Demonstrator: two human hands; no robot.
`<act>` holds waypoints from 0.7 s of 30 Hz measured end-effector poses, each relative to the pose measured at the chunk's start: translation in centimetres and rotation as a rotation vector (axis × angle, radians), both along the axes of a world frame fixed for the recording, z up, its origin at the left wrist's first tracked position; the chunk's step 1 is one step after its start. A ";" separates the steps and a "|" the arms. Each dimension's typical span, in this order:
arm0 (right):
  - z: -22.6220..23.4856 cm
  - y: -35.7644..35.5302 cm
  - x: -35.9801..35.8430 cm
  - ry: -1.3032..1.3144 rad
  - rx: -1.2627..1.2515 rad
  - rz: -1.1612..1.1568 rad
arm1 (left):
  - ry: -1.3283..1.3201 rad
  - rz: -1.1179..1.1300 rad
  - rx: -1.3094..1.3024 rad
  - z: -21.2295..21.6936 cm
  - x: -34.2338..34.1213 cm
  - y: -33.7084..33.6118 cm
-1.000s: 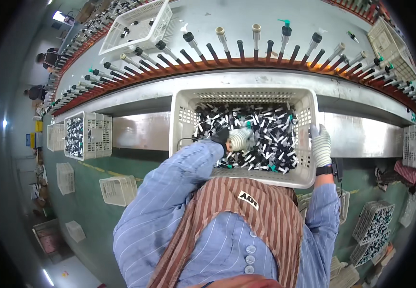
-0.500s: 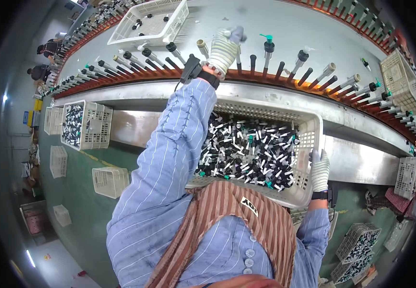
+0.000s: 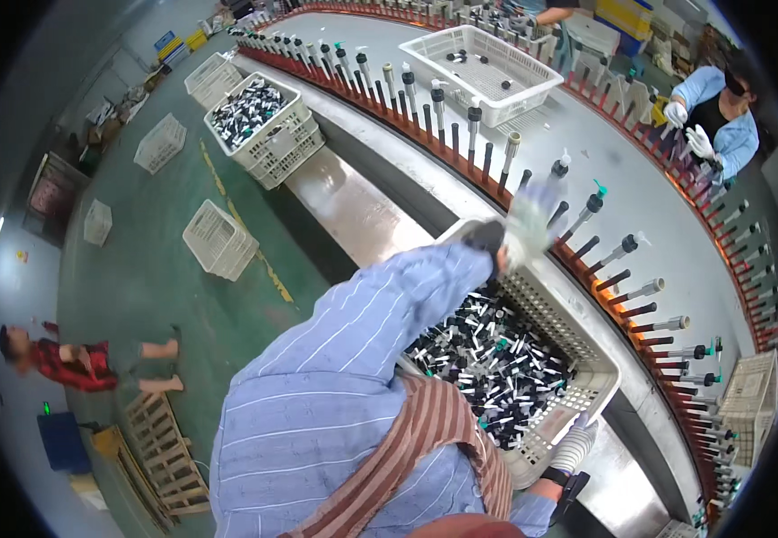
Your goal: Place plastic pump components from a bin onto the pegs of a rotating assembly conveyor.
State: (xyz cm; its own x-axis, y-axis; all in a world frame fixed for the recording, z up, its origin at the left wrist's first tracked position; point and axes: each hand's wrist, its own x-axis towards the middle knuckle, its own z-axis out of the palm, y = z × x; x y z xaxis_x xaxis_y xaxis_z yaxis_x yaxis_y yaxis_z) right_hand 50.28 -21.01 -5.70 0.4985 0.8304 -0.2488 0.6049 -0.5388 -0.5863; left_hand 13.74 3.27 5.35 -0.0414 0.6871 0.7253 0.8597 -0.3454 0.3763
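Observation:
A white plastic basket stands against my body, filled with loose pump heads in black, white and green. My left hand, in a striped glove, is smeared by motion above the basket's far edge, beside the row of upright pegs. Its fingers and anything in them cannot be made out. Gloved as well, my right hand grips the basket's near right rim. Close to the left hand, pump heads such as a green-topped one sit upright on the pegs.
Beyond the pegs, a shallow white crate with a few pump heads rests on the grey table. Across it a co-worker in white gloves works at another peg row. Stacked baskets stand left; a person in red is farther off.
The view has turned, bringing the far co-worker into sight. My left hand has come back from over the table to the near peg row. My right hand stays on the basket rim.

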 end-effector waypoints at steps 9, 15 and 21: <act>-1.0 -2.9 0.9 0.004 0.054 -0.051 | 0.440 -0.914 -0.658 -20.6 -9.0 -9.3; -1.3 -1.2 0.7 0.000 0.135 0.189 | 0.166 -1.136 -0.876 -29.4 -21.2 -3.3; -0.4 -0.5 0.9 -0.201 -0.003 -0.028 | -0.052 -1.495 -1.163 -30.9 -4.0 -15.0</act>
State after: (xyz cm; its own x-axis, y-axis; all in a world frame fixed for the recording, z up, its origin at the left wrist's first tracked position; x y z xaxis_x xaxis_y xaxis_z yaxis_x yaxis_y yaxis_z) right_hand 51.17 -21.53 -6.14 0.5616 0.8148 -0.1440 0.6944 -0.5588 -0.4533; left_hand 9.74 -11.73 -25.53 0.9660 0.2549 -0.0431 0.1176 -0.2847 0.9514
